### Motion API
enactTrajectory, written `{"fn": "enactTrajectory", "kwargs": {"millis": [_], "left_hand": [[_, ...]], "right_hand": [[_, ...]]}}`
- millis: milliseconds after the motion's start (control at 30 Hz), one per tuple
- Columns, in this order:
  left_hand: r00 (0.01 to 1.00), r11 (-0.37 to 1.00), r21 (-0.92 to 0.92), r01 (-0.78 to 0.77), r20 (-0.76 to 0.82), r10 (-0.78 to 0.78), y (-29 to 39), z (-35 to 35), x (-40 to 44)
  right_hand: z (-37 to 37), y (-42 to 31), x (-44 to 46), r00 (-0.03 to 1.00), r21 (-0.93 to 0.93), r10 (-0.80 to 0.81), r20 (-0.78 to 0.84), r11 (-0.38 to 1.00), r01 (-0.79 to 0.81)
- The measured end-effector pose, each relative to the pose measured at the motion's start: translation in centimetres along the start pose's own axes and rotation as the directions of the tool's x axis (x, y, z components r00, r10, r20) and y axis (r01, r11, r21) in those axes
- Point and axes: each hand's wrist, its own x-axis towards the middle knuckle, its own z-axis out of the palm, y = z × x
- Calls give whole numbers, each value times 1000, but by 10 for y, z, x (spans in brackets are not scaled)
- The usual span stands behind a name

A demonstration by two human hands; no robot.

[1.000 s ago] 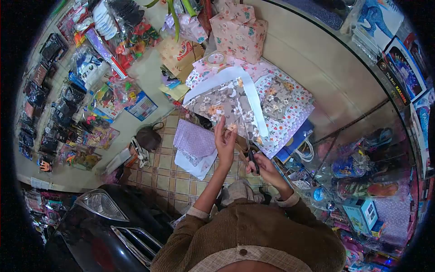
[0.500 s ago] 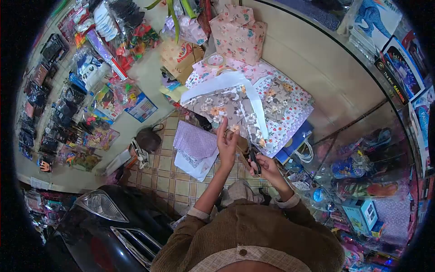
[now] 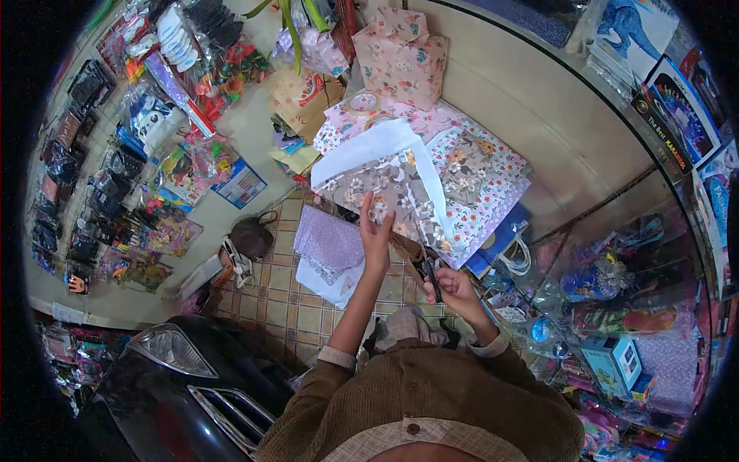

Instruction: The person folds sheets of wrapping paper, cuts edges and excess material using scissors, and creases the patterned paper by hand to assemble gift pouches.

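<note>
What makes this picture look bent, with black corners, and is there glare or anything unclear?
Head view: probably a wide lens, bowing the cream panel and leaving corners black; also in the head view, glare marks the black vehicle, and the scissors look indistinct.

Scissors [image 3: 430, 271] sit in right fingers [image 3: 444, 281]. Wrapping sheet [image 3: 366, 175] lies ahead of left fingers [image 3: 367, 208], over part of a paper stack [image 3: 496, 173]. Tape roll [image 3: 374, 102] rests on the stack, farther ahead; wrapped parcel [image 3: 402, 68] stands beyond it. Folded sheets [image 3: 327, 240] lie on the floor [image 3: 277, 289], left of left fingers and slightly nearer. Motorbike [image 3: 131, 404] stands well back, to the left. Glass case [image 3: 554, 131] runs right of right fingers.
</note>
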Motion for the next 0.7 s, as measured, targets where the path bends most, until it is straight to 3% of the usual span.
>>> {"fn": "enactTrajectory", "kwargs": {"millis": [200, 600, 700], "left_hand": [[991, 999, 42, -22, 131, 16, 2, -4, -2], [988, 998, 36, 45, 146, -50, -3, -11, -5], [986, 994, 112, 3, 165, -21, -2, -11, -7]], "right_hand": [[-3, 6, 5, 997, 130, 81, 7, 988, -82], [2, 6, 20, 996, 60, 65, -63, 996, -61], [0, 6, 19, 995, 16, 78, -68, 997, -77]]}}
